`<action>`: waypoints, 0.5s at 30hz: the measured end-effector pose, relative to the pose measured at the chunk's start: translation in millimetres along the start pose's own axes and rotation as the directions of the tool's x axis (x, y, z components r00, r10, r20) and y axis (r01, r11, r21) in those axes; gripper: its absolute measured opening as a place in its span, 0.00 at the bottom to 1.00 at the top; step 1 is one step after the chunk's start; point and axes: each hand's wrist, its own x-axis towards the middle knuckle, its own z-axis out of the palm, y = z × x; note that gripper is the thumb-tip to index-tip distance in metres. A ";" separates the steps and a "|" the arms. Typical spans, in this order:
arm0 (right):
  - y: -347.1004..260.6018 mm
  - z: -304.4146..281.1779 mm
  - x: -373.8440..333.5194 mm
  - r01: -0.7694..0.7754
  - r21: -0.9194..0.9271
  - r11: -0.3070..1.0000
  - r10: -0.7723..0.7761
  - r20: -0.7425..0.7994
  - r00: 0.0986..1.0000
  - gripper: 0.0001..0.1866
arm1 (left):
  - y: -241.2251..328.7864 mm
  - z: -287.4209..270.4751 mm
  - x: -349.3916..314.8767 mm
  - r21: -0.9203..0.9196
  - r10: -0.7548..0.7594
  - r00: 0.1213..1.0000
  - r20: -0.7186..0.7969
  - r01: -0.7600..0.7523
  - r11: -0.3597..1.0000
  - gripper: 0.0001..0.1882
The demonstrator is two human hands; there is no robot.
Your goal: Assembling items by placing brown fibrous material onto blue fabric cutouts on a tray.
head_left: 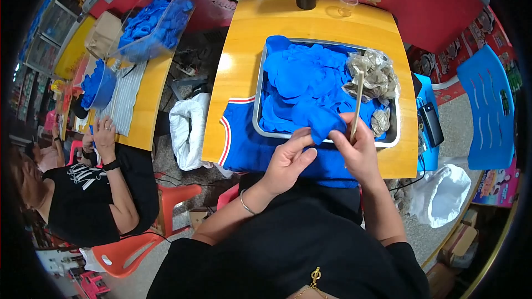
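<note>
Metal tray (258, 112) of blue gloves (299, 77), worktop's near edge.
Glove pinched by left hand (288, 160); stick (357, 106) gripped by right hand (360, 152).

Both bare forearms enter from the lower edge and converge forward. Left hand (288, 160): palm turned inward, fingers (302, 139) loosely curled, thumb and forefinger tips pinched together, a thin silver bangle at the wrist. Right hand (360, 149): fist-like, fingers (350, 127) folded around a slim shaft rising between thumb and forefinger. The fingertips of both hands nearly meet; the wrists are well apart.
</note>
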 end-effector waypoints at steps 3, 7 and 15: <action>-7.8 -9.6 5.1 -0.039 0.098 0.994 0.045 -0.052 0.998 0.06 | -1.5 -25.1 -4.5 0.092 0.050 0.998 -0.033 -0.046 0.995 0.06; -31.0 -17.3 13.0 0.251 -0.311 0.917 -0.200 0.185 0.962 0.07 | 34.0 -24.8 15.3 0.461 0.390 0.902 -0.186 -0.271 0.845 0.17; -77.3 -16.2 16.8 0.383 -0.433 0.816 -0.276 0.291 0.916 0.12 | 37.9 -30.8 28.0 0.017 -0.088 0.996 0.006 0.088 0.996 0.06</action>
